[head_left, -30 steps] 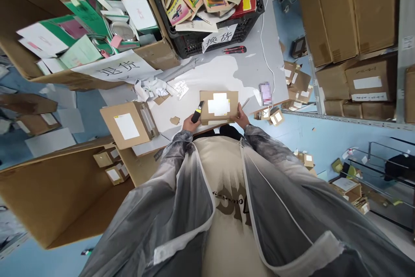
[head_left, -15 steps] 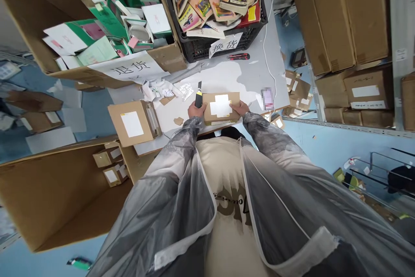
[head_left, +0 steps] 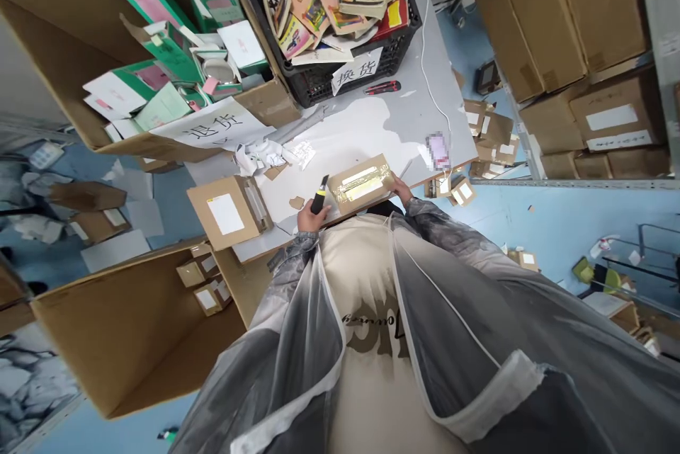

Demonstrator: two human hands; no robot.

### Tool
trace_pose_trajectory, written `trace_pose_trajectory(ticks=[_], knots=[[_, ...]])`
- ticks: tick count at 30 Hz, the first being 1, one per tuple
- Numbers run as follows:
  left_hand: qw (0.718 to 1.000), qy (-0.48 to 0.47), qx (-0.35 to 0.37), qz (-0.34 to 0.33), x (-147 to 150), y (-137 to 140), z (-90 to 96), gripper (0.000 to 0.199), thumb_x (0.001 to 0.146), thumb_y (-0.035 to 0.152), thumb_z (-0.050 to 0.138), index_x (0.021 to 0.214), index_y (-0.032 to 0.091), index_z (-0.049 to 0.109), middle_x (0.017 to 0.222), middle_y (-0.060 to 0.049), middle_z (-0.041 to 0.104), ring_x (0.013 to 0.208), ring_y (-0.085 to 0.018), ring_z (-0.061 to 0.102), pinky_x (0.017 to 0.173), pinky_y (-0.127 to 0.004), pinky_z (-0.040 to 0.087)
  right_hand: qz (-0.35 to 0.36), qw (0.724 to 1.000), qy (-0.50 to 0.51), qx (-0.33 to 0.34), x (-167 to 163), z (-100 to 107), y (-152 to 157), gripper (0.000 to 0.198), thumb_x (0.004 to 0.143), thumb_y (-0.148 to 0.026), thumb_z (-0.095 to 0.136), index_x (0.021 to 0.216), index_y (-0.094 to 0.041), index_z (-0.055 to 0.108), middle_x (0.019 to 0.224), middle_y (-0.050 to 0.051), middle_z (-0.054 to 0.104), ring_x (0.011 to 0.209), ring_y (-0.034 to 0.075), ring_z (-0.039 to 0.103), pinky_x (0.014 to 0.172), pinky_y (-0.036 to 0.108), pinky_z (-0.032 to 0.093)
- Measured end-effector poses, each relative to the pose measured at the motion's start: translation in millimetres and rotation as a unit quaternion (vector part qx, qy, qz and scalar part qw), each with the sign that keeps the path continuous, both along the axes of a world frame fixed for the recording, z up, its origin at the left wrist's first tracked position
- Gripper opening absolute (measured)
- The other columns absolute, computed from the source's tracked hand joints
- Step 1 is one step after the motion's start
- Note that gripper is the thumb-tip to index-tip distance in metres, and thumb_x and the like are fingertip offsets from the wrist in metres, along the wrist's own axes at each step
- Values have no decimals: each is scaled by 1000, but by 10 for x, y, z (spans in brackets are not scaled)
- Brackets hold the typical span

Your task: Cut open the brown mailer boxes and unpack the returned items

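Note:
My left hand (head_left: 312, 216) is closed round a black and yellow box cutter (head_left: 319, 196), its dark blade end pointing up and away from me. Just right of it, at the table's near edge, lies a small cardboard box (head_left: 361, 183) with shiny clear tape over a white label on its upper face. My right hand (head_left: 401, 190) grips the right end of this box; some of its fingers are hidden. A gap shows between my left hand and the box.
A labelled carton (head_left: 229, 212) stands on the table's left. Behind are a black crate (head_left: 313, 89) of books, a large carton (head_left: 273, 103) of green boxes and a red-black cutter (head_left: 382, 88). A phone (head_left: 438, 151), its picture blurred, and crumpled paper (head_left: 260, 156) lie nearby.
The small box now shows a taped face instead of the face with the white cross-shaped label, and sits tilted. My left hand has come off it, moving left and nearer me with the cutter.

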State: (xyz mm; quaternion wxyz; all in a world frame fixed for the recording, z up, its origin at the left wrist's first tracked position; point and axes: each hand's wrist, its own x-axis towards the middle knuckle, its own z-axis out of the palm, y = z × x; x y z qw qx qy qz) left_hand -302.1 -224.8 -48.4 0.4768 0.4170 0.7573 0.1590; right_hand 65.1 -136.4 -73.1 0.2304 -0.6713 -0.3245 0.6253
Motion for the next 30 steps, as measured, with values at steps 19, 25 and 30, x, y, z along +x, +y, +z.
trace_pose_trajectory(ticks=[19, 25, 30], knots=[[901, 84, 82, -419, 934, 1118, 255, 66, 119, 36, 64, 182, 22, 75, 150, -21, 90, 135, -45, 85, 118, -48, 61, 15, 998, -16, 58, -155, 5, -135, 84, 103, -72, 95, 172, -29, 77, 156, 9, 87, 164, 40, 74, 151, 57, 52], [875, 167, 43, -452, 913, 989, 517, 68, 118, 34, 63, 185, 24, 72, 138, -25, 90, 127, -46, 87, 108, -48, 60, -32, 997, -38, 65, -267, 64, -176, 85, 102, -70, 96, 172, -26, 75, 154, 11, 88, 158, 43, 78, 151, 60, 51], [866, 230, -34, -443, 583, 755, 675, 66, 114, 26, 62, 178, 24, 78, 131, -29, 89, 121, -49, 88, 101, -50, 59, -21, 994, -91, 48, -250, 1, -163, 87, 101, -78, 92, 169, -26, 77, 157, 14, 87, 165, 47, 72, 153, 65, 48]])
